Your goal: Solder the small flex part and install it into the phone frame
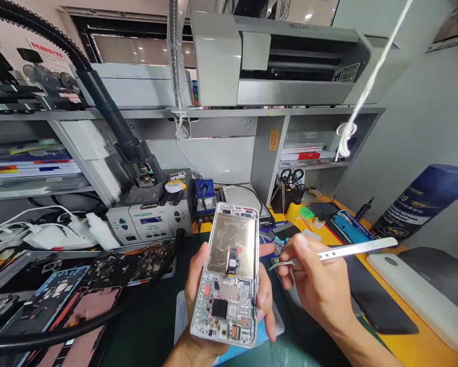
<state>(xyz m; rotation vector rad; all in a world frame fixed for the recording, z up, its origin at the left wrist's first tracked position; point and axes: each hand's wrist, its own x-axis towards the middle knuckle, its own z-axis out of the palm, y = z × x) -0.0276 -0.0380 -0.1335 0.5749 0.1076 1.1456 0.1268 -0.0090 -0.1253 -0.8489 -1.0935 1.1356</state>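
Note:
My left hand [266, 295] is wrapped round an opened phone frame [218, 239], held tilted up toward me. Its inside faces me: a bare metallic plate fills the upper part, with a small black flex connector [233, 261] at its lower middle. Below that lie circuit parts and a black square [219, 309]. In my right hand [320, 280] is a pair of tweezers [351, 248], pinched between thumb and fingers. The bent tip points left, just right of the phone frame and apart from it.
Under my hands is a dark green mat [137, 326] with a light blue pad [181, 311]. Phone parts [76, 326] and a thick black hose [137, 318] lie left. A soldering station [152, 221] stands behind; a dark phone [385, 306] and a spray can [415, 204] are right.

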